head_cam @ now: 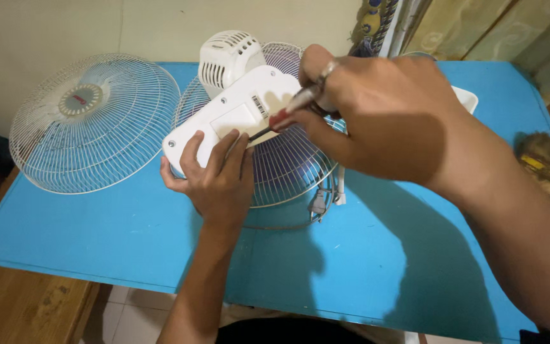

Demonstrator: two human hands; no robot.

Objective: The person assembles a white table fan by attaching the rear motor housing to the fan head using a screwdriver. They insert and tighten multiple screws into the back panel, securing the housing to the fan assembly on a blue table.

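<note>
Left hand [214, 181] clasps the fan base [224, 118], tilted over a grille [288, 169]; right hand [377, 118] pinches a screwdriver [288, 109], tip on base. Best kept square to the screw, base braced.

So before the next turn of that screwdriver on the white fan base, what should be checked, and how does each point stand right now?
1. Fan base steadied: ok, the left hand grips its near end.
2. Screwdriver held firmly: ok, the right hand wraps its handle.
3. Tip seated in a screw: cannot tell, the left hand's fingers partly cover it.
4. Power plug out of a socket: ok, it lies loose on the blue table.
5. Front grille out of the way: ok, it lies apart on the left.
6. Rear grille lying steady under the base: cannot tell.
</note>
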